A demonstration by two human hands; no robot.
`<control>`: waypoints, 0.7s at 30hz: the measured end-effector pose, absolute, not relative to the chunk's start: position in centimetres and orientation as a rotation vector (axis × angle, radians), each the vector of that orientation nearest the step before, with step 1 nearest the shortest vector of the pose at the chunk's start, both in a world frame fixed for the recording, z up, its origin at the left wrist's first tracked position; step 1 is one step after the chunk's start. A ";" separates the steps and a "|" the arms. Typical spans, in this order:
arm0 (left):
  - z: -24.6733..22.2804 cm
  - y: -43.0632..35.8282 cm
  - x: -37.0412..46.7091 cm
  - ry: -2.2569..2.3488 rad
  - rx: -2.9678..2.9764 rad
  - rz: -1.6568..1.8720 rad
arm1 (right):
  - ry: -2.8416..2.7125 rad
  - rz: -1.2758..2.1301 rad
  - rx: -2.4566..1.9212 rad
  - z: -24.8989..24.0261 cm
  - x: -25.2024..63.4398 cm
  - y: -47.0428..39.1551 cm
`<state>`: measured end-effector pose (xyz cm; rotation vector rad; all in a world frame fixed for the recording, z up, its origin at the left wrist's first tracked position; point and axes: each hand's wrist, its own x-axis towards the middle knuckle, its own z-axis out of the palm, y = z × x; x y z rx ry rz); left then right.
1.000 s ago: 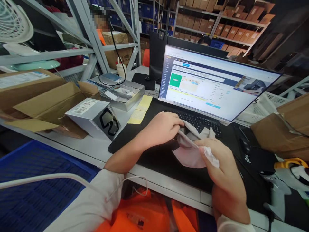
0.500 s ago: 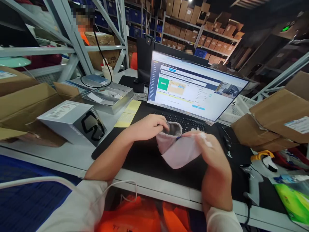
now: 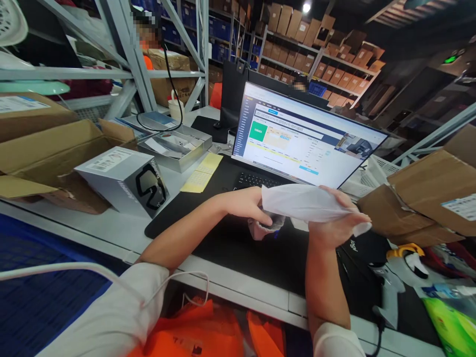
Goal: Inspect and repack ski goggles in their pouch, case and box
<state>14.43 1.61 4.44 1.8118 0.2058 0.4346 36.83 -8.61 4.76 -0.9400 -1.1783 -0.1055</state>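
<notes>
Over the black desk mat (image 3: 219, 248), my left hand (image 3: 247, 203) grips a small grey-pink fabric pouch (image 3: 265, 229), its thumb at the open rim. A thin white sheet (image 3: 305, 202) stretches from the left fingers to my right hand (image 3: 336, 223), whose fingers are closed on its right end. The sheet lies above the pouch and hides part of the keyboard (image 3: 253, 180). Another piece of white material shows below the sheet, beside my right wrist.
A monitor (image 3: 297, 134) stands behind the hands. At left are a silver goggle box (image 3: 122, 181), an open carton (image 3: 48, 153) and yellow paper (image 3: 203, 172). Cartons (image 3: 439, 188), a scanner (image 3: 390, 297) and a green packet (image 3: 451, 322) are at right. A person (image 3: 147, 34) is behind.
My right hand has risen and turned, lifting the white sheet and spreading it above the pouch. The pouch is lower and more hidden. The camera view has shifted slightly.
</notes>
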 end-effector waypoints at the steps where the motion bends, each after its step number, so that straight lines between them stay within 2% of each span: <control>1: 4.4 1.8 14.3 0.199 1.767 0.444 | -1.149 -0.143 -0.850 4.7 37.1 -8.6; 7: 4.6 2.1 14.1 0.254 1.787 0.720 | -1.572 -0.280 -0.829 6.7 38.3 -12.6; 12: 4.2 1.5 14.5 0.373 2.014 1.096 | -1.811 0.101 -0.744 6.6 35.8 -13.5; 18: 4.7 1.1 13.9 0.278 2.300 0.961 | -1.638 0.523 -0.687 5.4 36.4 -10.8; 21: 4.9 0.9 13.7 0.279 2.345 1.063 | -1.500 0.652 -0.812 5.5 37.6 -10.1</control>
